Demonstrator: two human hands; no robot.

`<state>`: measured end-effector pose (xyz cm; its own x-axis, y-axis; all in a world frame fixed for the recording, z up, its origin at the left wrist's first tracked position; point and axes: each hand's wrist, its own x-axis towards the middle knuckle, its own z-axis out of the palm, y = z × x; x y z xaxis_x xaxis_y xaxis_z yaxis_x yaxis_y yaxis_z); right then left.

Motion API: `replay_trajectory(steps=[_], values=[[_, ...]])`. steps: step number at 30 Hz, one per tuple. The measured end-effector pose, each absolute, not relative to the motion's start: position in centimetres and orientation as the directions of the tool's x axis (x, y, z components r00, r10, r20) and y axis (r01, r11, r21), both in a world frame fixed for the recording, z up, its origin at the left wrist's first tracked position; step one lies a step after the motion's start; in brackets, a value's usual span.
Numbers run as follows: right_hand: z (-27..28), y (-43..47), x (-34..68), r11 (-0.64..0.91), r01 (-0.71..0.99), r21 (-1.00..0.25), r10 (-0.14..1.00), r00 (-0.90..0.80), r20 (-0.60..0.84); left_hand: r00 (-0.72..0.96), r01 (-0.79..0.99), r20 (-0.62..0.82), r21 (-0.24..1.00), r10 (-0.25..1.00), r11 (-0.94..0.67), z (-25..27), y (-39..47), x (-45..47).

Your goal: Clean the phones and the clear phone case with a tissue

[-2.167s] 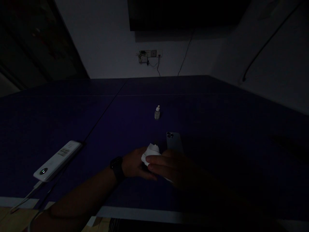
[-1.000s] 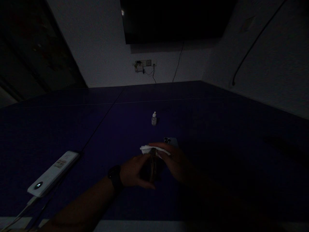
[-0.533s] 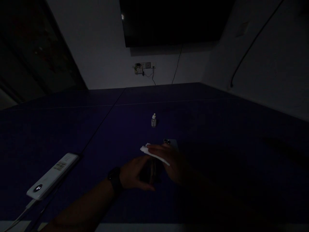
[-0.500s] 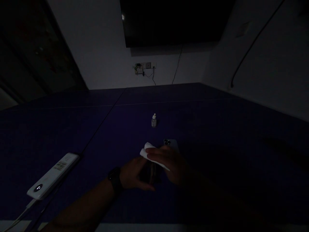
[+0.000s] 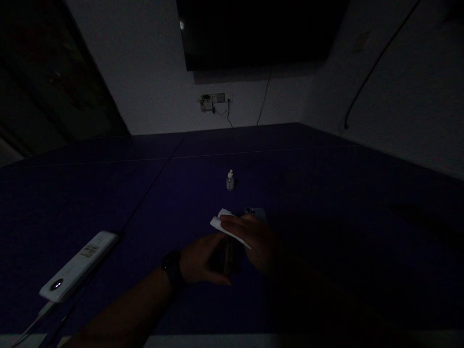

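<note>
In the dim head view, my right hand (image 5: pixel 259 241) is closed on a folded white tissue or cloth (image 5: pixel 226 224), its fingers laid flat along the top. Below and to the left, my left hand (image 5: pixel 199 258) is curled around a dark object (image 5: pixel 228 256) with a faint brownish edge; its kind is too dark to make out. The tissue lies over the upper end of that object. Just beyond my right hand, a phone (image 5: pixel 259 212) lies with its cameras up, partly hidden by the hand. Farther off stands a small clear dropper bottle (image 5: pixel 230 182) with a white top.
On the left of the dark blue table (image 5: pixel 163 203) lies a white power bank (image 5: pixel 79 266) with a lit display and a plugged-in cable (image 5: pixel 38 316). Wall sockets (image 5: pixel 213 99) with wires and a large dark screen (image 5: pixel 261 34) are at the back.
My right hand and the tissue have moved slightly up and away from me. My left hand keeps its hold. The view has shifted a little.
</note>
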<state>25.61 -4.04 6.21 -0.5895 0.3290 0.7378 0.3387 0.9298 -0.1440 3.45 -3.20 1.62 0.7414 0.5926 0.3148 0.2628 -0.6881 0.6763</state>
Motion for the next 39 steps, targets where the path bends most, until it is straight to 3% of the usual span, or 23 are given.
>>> replay_trajectory(steps=[5, 9, 14, 18, 23, 28, 32, 37, 39], values=[[6.07, -4.02, 25.65, 0.956, 0.287, -0.069, 0.245, -0.641, 0.727, 0.735, 0.279, 0.313, 0.67, 0.602, -0.688, 1.5, -3.22, 3.46], [6.14, -4.02, 25.73, 0.932, 0.346, -0.107, 0.308, -0.602, 0.737, 0.733, 0.283, 0.306, 0.674, 0.607, -0.682, 1.7, -3.25, 3.49], [6.38, -4.13, 25.74, 0.957, 0.29, -0.031, 0.226, -0.67, 0.707, 0.739, 0.257, 0.33, 0.669, 0.588, -0.698, 1.89, -3.24, 3.56], [6.3, -4.13, 25.75, 0.926, 0.368, -0.085, 0.312, -0.619, 0.72, 0.737, 0.283, 0.302, 0.675, 0.605, -0.682, 1.82, -3.23, 3.58], [5.88, -4.17, 25.68, 0.955, 0.293, -0.054, 0.243, -0.659, 0.712, 0.739, 0.255, 0.331, 0.668, 0.587, -0.699, 1.78, -3.18, 3.67], [5.87, -4.0, 25.72, 0.917, 0.382, -0.113, 0.338, -0.599, 0.726, 0.738, 0.257, 0.318, 0.683, 0.595, -0.684, 1.97, -3.18, 3.71], [5.97, -4.08, 25.88, 0.95, 0.305, -0.07, 0.271, -0.69, 0.671, 0.739, 0.27, 0.308, 0.679, 0.599, -0.682, 2.04, -3.21, 3.63], [5.86, -3.58, 25.92, 0.915, 0.383, -0.126, 0.349, -0.595, 0.724, 0.74, 0.256, 0.316, 0.684, 0.593, -0.683, 1.94, -3.19, 3.69], [5.94, -3.74, 25.9, 0.929, 0.355, -0.107, 0.319, -0.619, 0.717, 0.736, 0.27, 0.309, 0.681, 0.602, -0.68, 1.8, -3.21, 3.69]])
